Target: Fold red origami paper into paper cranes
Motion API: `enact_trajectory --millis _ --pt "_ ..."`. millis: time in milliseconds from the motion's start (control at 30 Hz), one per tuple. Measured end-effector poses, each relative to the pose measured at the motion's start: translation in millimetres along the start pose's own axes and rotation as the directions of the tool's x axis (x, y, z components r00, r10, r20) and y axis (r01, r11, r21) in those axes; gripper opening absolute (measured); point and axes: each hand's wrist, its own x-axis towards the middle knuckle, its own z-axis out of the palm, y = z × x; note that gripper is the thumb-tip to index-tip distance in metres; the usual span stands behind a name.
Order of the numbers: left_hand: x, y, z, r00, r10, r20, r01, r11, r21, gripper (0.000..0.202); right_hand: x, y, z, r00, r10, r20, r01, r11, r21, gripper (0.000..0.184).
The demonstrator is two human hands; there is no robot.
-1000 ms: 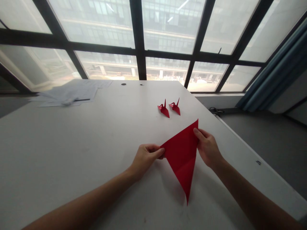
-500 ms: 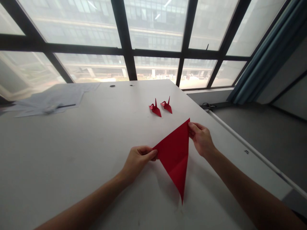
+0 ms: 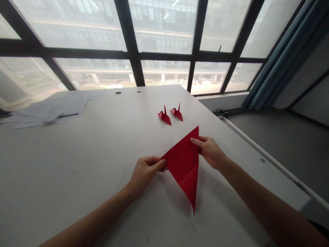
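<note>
Between my hands is a sheet of red origami paper [image 3: 183, 161], folded to a triangle-like shape, its long point hanging down toward me. A crease crosses its lower part. My left hand [image 3: 146, 171] pinches the left corner between thumb and fingers. On the right edge, a little below the top corner, my right hand [image 3: 210, 151] grips the paper, thumb on the near face and fingers behind. Beyond the paper stand two folded red paper cranes, a left one [image 3: 165, 117] and a right one [image 3: 178, 114], side by side on the white table [image 3: 102, 147].
Loose white papers [image 3: 51, 108] lie spread at the far left of the table, with a dark pen [image 3: 69, 115] on them. The table's right edge runs diagonally beside my right arm. Tall windows [image 3: 164, 27] rise behind, and a blue curtain [image 3: 277, 55] hangs at right.
My right hand has shifted its grip from the top corner down and inward along the right edge, its thumb now farther over the paper. My left hand keeps its pinch. The view shifted slightly.
</note>
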Motion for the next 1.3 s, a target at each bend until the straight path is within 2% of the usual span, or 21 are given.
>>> enact_trajectory --millis 100,233,367,500,667,767,833,900,967,1033,1100,1167,1300 --pt "0 1 0.1 1.0 -0.001 0.005 0.001 1.0 0.013 0.027 2 -2 0 0.998 0.0 -0.055 0.004 0.998 0.068 0.02" --pt "0 0 -0.1 1.0 0.0 0.014 0.0 1.0 0.027 0.027 5 -3 -1 0.998 -0.03 -0.049 0.034 0.995 0.099 0.018" --pt "0 0 0.1 0.999 0.004 0.034 -0.006 0.999 0.052 0.026 9 -1 -4 0.991 -0.079 -0.108 0.091 0.989 0.116 0.019" --pt "1 1 0.0 0.999 -0.002 0.039 0.0 0.998 0.06 0.026 12 -2 -8 0.986 -0.129 -0.108 0.14 0.985 0.098 0.019" --pt "1 2 0.2 0.999 -0.009 0.045 0.007 0.999 0.05 0.026 13 -5 -10 0.977 -0.144 -0.157 0.159 0.983 0.087 0.015" --pt "2 -1 0.6 1.0 -0.014 -0.004 0.014 0.999 -0.036 0.027 8 -8 -8 0.989 -0.118 -0.091 0.125 0.989 0.076 0.026" --pt "5 -5 0.4 0.996 -0.024 -0.091 0.008 0.986 -0.165 0.027 2 -9 -5 0.999 -0.032 0.03 0.031 0.999 0.035 0.037" --pt "8 -7 -0.6 0.983 -0.039 -0.18 -0.016 0.956 -0.294 0.028 -5 -6 1 0.981 0.086 0.173 -0.079 0.996 -0.048 0.045" --pt "12 -9 -2.5 0.97 -0.043 -0.239 -0.051 0.926 -0.373 0.029 -11 0 9 0.949 0.169 0.267 -0.137 0.982 -0.133 0.044" --pt "17 -9 -5.3 0.96 -0.032 -0.277 -0.088 0.907 -0.412 0.029 -16 6 16 0.935 0.212 0.283 -0.159 0.967 -0.2 0.039" --pt "20 -9 -8.3 0.952 -0.023 -0.306 -0.118 0.893 -0.434 0.029 -18 10 21 0.941 0.23 0.246 -0.168 0.953 -0.251 0.032" --pt "22 -9 -10.9 0.947 -0.025 -0.321 -0.131 0.881 -0.455 0.028 -19 13 24 0.953 0.213 0.216 -0.152 0.951 -0.268 0.027" --pt "24 -10 -13.3 0.942 -0.044 -0.333 -0.138 0.854 -0.502 0.029 -19 13 22 0.955 0.177 0.236 -0.1 0.947 -0.305 0.028"
